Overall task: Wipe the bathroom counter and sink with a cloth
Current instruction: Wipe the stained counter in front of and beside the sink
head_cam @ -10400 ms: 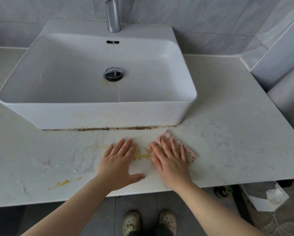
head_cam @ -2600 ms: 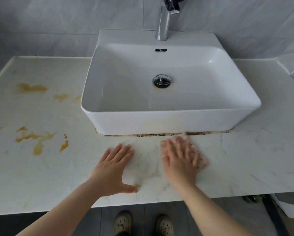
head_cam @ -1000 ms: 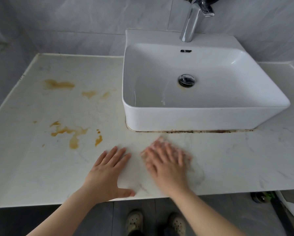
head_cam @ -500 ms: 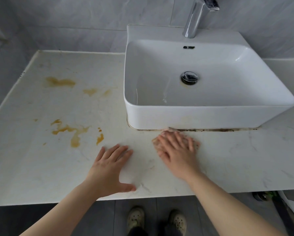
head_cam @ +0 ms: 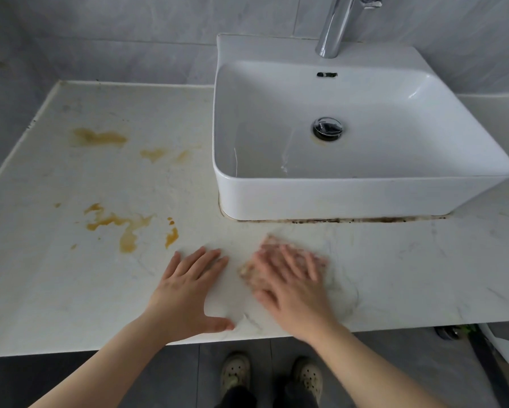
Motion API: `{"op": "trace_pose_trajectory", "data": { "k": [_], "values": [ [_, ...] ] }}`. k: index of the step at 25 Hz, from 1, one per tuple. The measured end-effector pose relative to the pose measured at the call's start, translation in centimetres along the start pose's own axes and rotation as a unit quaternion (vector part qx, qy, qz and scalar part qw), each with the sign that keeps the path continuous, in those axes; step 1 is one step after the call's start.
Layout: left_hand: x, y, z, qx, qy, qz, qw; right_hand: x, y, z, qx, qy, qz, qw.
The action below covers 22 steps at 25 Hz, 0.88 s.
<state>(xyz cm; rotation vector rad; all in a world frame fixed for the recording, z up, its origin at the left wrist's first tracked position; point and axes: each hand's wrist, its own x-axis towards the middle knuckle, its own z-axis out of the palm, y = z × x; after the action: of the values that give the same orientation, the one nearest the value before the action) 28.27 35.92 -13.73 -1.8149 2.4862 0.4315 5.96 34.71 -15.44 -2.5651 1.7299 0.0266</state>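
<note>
Right hand (head_cam: 291, 285) is blurry, fingers flat, pressing a pinkish crumpled cloth (head_cam: 248, 273) that's mostly hidden under it. Left hand (head_cam: 188, 293) is splayed flat just beside it on the white marble-look worktop (head_cam: 70, 290), w/ orange stains (head_cam: 120, 225) past its fingertips.

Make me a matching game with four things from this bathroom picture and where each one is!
Things
1. cloth
2. left hand
3. tap
4. orange stains

Places
A. on the back ledge of the sink
B. on the counter, left of the sink
C. under the right hand
D. flat on the bare counter, beside the right hand

Pairs: 1-C, 2-D, 3-A, 4-B
</note>
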Motion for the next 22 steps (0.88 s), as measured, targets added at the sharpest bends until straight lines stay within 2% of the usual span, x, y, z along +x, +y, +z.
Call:
{"op": "trace_pose_trajectory", "data": {
  "k": [2,4,5,6,8,9,10,11,13,15,17,19,22],
  "values": [
    [-0.2,0.0,-0.1,0.001,0.001,0.001,1.0,-1.2,3.9,-0.3,0.013,0.015,0.148,0.989],
    [-0.4,-0.1,-0.1,0.007,-0.004,0.006,1.0,-1.7,4.6,-0.6,0.049,-0.007,0.274,0.961],
    [-0.4,-0.1,0.0,0.013,-0.011,0.006,1.0,-1.5,3.1,-0.6,0.037,-0.006,0.283,0.958],
    [-0.5,0.0,0.0,0.018,-0.017,0.003,1.0,-1.4,0.6,-0.8,0.033,0.009,0.245,0.969],
    [-0.5,0.3,-0.1,0.018,-0.011,0.004,1.0,-1.3,-4.0,-0.8,0.063,0.008,0.102,0.993],
    [-0.5,0.4,-0.1,0.006,-0.01,0.005,1.0,-1.6,-4.8,-0.5,0.053,0.001,0.031,0.998],
    [-0.5,0.3,0.0,-0.009,0.005,0.003,1.0,-1.8,-4.2,-0.3,0.039,-0.013,-0.005,0.999],
    [-0.7,0.2,0.0,-0.019,0.008,-0.008,1.0,-2.1,-2.4,0.1,0.022,-0.008,-0.004,1.0],
    [-0.7,0.2,-0.2,-0.023,-0.007,-0.017,1.0,-2.8,2.5,0.3,0.006,0.017,0.078,0.997],
    [-0.5,0.5,-0.4,-0.017,-0.02,-0.027,0.999,-3.1,6.6,-0.4,0.021,0.022,0.213,0.976],
    [-0.6,0.6,-0.6,-0.019,-0.025,-0.036,0.999,-2.6,6.5,-0.4,0.035,-0.001,0.283,0.959],
    [-0.4,0.8,-0.5,-0.028,-0.021,-0.039,0.999,-2.2,2.4,-0.7,0.062,0.028,0.205,0.976],
    [-0.5,1.2,-0.5,-0.019,-0.024,-0.046,0.998,-3.2,-1.6,-0.5,0.057,-0.002,-0.007,0.998]
  ]
}}
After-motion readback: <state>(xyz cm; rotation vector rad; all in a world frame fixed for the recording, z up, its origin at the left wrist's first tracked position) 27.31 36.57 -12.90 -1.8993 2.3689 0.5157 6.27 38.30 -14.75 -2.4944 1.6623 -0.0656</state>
